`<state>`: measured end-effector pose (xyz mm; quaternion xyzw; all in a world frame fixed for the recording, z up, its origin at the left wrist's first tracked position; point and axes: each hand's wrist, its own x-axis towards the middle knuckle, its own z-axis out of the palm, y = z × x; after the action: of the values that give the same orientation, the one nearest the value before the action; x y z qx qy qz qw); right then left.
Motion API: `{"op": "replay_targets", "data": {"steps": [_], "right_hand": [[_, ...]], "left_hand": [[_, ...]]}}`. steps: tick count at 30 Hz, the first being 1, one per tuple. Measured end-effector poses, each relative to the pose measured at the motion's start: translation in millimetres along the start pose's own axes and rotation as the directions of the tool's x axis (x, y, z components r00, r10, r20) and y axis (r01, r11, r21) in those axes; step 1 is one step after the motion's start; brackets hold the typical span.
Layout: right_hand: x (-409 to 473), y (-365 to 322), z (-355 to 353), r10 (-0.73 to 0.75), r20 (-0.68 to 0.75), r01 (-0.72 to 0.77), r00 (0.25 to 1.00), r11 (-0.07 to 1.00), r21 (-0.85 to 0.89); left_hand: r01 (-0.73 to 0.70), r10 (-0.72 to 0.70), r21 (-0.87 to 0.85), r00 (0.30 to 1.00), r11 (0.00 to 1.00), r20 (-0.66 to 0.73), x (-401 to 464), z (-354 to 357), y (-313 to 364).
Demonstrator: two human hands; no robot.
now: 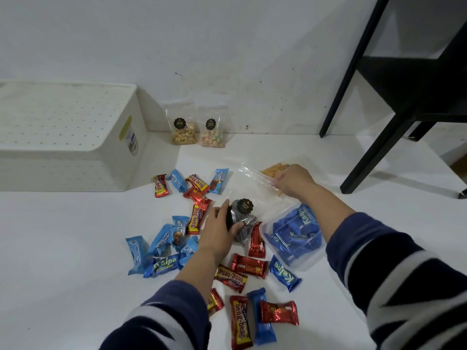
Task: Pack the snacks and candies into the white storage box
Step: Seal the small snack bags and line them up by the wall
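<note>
The white storage box (63, 137) stands upside down at the far left, its dotted bottom facing up. My left hand (219, 231) grips a clear bag of dark cookies (243, 218) in the middle of the floor. My right hand (294, 179) pinches another clear bag holding orange stick snacks (271, 171). A clear pouch of blue Kalpa bars (293, 236) lies under my right forearm. Several red and blue wrapped candy bars (177, 238) lie scattered around my hands.
Two small clear snack bags (183, 128) (212, 132) lean against the white wall at the back. A black table frame (394, 102) stands at the right, its leg touching down near the orange snacks. More bars (252, 319) lie close to me.
</note>
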<state>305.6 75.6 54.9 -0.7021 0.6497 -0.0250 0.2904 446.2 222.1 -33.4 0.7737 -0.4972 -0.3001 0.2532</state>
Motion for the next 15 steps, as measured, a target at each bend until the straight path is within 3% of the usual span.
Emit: {"op": "replay_targets", "data": {"steps": [4,11,15], "right_hand": [[-1.4,2.2,8.8,-0.017,-0.037,0.015,0.999,0.999,-0.046],[1.7,-0.3,14.6,-0.059,-0.018,0.06,0.998,0.996,0.059],[4.9,-4.1,21.2,-0.029,-0.039,0.028,0.999,1.0,-0.014]], "left_hand": [[0.009,-0.009,-0.037,1.0,0.999,-0.007,-3.8,-0.3,2.6],[0.013,-0.013,-0.025,1.0,1.0,-0.014,-7.7,-2.0,6.2],[0.018,-0.019,-0.036,1.0,0.999,-0.011,-8.4,-2.2,5.5]]}}
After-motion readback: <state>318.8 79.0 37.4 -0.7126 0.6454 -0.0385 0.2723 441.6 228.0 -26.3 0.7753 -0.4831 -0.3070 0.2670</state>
